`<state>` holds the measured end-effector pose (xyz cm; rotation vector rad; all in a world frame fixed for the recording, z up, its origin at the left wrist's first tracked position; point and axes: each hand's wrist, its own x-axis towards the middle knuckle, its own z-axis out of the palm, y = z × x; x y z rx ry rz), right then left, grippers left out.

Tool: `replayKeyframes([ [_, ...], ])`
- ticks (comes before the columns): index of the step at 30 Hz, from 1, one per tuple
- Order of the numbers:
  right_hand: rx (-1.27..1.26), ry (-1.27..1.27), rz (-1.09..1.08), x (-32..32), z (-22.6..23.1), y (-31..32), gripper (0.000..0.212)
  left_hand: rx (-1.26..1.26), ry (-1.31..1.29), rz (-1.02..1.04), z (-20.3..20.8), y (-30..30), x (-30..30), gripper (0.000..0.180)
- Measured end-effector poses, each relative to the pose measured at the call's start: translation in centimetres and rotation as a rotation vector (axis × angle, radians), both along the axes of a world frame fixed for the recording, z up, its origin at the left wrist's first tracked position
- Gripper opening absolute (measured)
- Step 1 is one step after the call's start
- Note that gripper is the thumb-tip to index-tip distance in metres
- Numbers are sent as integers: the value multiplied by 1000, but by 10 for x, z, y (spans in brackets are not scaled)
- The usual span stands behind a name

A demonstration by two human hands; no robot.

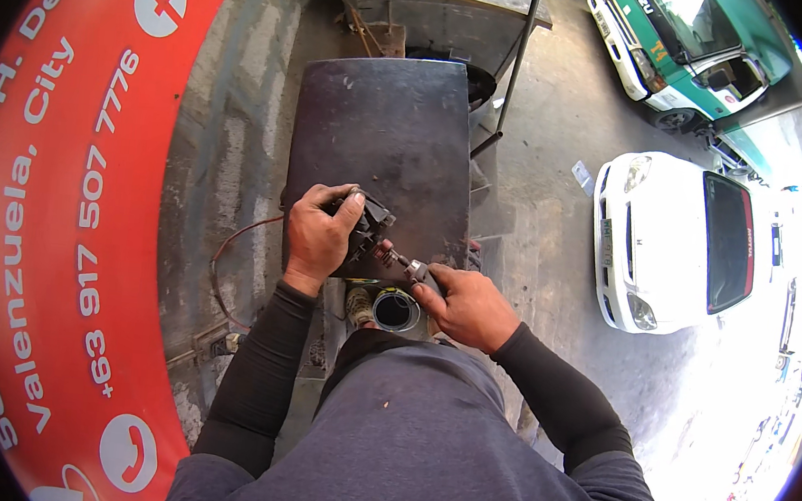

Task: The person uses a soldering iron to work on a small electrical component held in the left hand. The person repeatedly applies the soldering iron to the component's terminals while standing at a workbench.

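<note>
My left hand (323, 229) is closed around a dark, blocky mechanical part (375, 218), its thumb on top, over the near end of the dark metal tabletop. In my right hand (470, 309) is a hand tool (418, 272) with a dark handle and a silver collar, pointing up and left. The tool's front end meets a reddish-brown, ribbed piece (386, 252) beside the dark part. Whether that piece belongs to the part or the tool, I cannot tell. My fingers hide much of both.
Under my hands stands the dark metal table (379, 124). Below its near edge sits a round container (397, 310) with dark contents. A reddish cable (221, 259) loops at the left, near a red banner (89, 223). A white car (673, 244) and a green-and-white truck (686, 46) stand right.
</note>
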<state>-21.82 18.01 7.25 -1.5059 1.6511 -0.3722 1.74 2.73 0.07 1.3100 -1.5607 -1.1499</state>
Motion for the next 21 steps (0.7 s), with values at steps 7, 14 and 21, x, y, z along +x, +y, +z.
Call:
replayKeyframes([
  [7, -35, -26, 7, 1, 1, -6, 45, -7, 4, 3, 0, -7, -4, 33],
  [14, -19, 14, 19, 1, 6, -7, 47, -4, -37, 13, 5, -6, -6, 33],
  [21, -35, 74, 72, 2, 3, -4, 48, -19, -92, 22, 7, -11, -12, 34],
])
